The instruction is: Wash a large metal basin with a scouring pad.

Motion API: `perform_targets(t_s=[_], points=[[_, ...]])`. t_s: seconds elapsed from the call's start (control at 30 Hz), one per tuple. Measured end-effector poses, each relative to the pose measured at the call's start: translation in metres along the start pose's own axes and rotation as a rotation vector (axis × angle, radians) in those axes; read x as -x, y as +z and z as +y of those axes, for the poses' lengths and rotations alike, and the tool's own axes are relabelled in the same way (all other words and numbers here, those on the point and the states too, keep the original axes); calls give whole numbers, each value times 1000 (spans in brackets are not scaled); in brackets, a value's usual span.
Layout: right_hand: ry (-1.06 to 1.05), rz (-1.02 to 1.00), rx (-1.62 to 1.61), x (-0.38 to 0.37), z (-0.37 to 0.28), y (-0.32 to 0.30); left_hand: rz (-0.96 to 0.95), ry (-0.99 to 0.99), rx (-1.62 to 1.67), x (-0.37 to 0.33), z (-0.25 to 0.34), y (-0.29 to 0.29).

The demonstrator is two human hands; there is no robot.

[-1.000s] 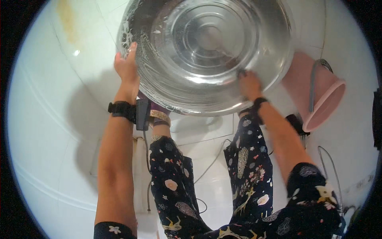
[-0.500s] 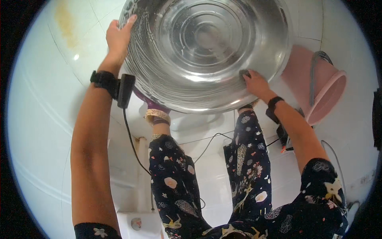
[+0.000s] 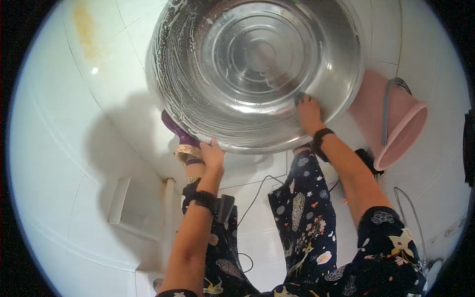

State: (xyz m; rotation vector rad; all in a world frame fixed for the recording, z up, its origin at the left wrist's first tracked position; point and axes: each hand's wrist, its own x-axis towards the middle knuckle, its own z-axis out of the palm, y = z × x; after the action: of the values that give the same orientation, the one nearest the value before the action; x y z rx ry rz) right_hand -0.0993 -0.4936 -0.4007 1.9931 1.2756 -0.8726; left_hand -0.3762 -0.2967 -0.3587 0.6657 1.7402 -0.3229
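A large round metal basin leans with its open inside toward me, soap suds streaking its left and lower wall. My left hand is closed on the basin's near rim, left of the middle, thumb over the edge. Inside the basin, my right hand presses a dark grey scouring pad against the lower right part, where wall meets bottom. Its fingers cover most of the pad. Both wrists wear black bands, the left with a black box on it.
A pink bucket with a grey handle lies tilted right of the basin. My purple boot stands under the basin's left side. A thin cable runs between my legs. White tiles surround me, with a white pipe at lower left.
My left hand has gone from the basin's upper left rim to its near rim. The basin has turned and shifted slightly toward me. My right hand and the pad have moved a little left.
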Motion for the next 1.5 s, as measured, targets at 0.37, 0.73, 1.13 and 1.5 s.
perform_targets(t_s=[0.37, 0.73, 1.13, 1.5], points=[[-688, 403, -279, -100, -97, -76, 40, 121, -136, 22, 42, -1], [133, 946, -647, -165, -48, -84, 106, 668, -698, 6, 138, -1], [571, 543, -430, -197, 53, -120, 87, 608, -721, -3, 138, -20], [-59, 316, -1163, -70, -175, -95, 216, 656, -561, -13, 123, 8]])
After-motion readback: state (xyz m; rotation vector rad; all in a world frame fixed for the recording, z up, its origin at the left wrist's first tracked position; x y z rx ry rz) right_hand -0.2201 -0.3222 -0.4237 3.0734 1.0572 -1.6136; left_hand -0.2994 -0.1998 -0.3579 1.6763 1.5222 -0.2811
